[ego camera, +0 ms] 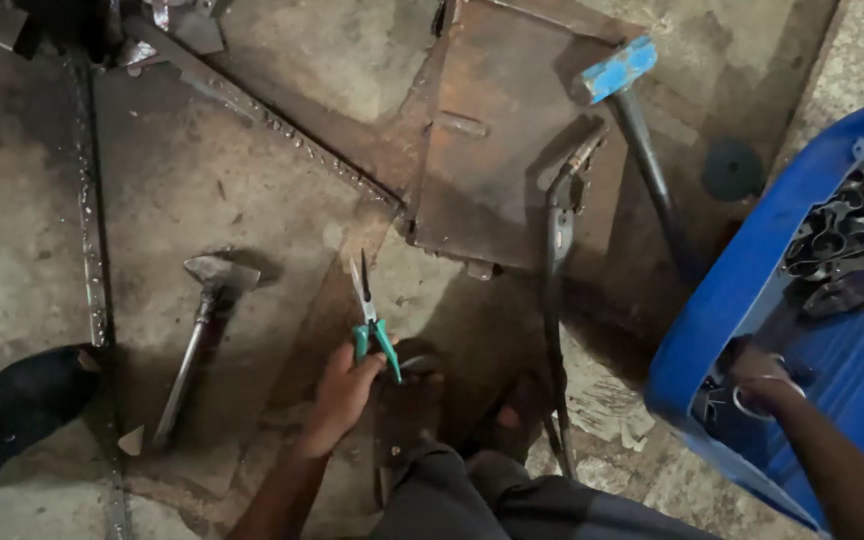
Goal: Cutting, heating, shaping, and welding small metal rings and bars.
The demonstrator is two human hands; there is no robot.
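Observation:
My left hand [340, 392] grips green-handled pliers [370, 318] by the handles, their jaws pointing away over the concrete floor. My right hand [764, 388] reaches into a blue plastic crate [742, 290] at the right and holds a thin metal ring [752, 400]. Small dark metal parts [837, 245] lie in a heap further up inside the crate.
A rusty steel plate [497, 150] lies ahead. On it rest a blue-headed hammer [622, 75] and a welding electrode holder with its cable [559, 230]. A chipping hammer [207, 300] lies at the left, near a welded angle-iron frame [87, 200]. My sandalled feet [422, 400] stand below.

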